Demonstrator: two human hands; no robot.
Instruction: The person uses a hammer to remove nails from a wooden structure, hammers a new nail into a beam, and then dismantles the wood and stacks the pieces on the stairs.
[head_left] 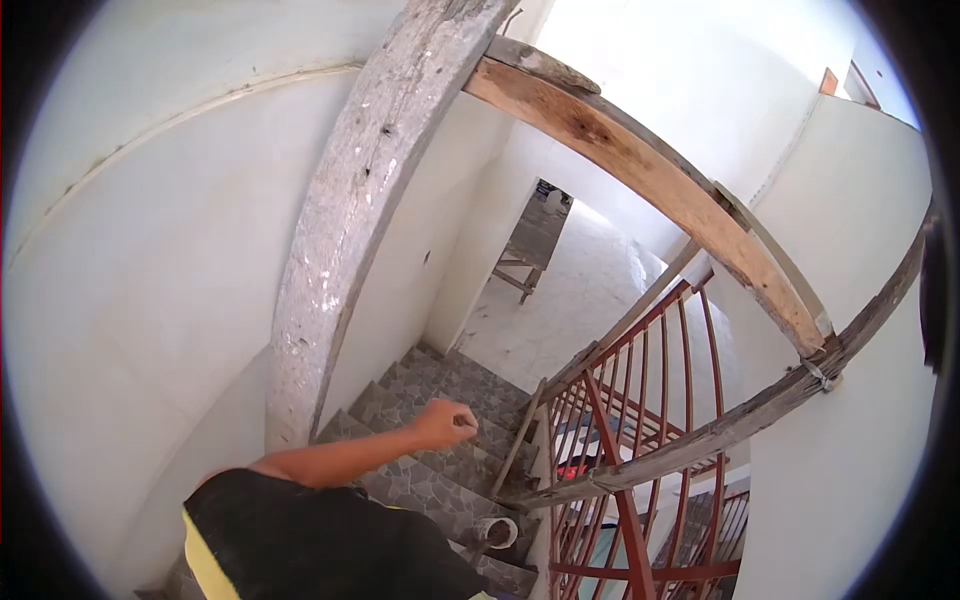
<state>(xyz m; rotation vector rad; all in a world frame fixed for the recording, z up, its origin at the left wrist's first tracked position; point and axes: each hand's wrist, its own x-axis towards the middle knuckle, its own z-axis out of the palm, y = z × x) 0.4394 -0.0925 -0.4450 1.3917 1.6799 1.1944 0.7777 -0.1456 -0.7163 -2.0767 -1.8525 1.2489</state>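
Note:
My left arm reaches across the stairway from a black sleeve (290, 525) with a yellow side panel. At its end my left hand (443, 425) is curled into a loose fist, with no object showing in it. Below the hand are stair steps (430, 485) faced with grey, irregular stone pieces. A white round bucket (497, 532) with dark brownish contents shows past the front of my shirt, low over the steps. My right hand is out of sight.
A rough wooden post (345, 220) rises at the left, joined to a wooden beam (650, 160) overhead. A weathered pole (720, 430) crosses the red metal railing (640, 500) on the right. Beyond the stair foot, a doorway shows a wooden table (530, 250).

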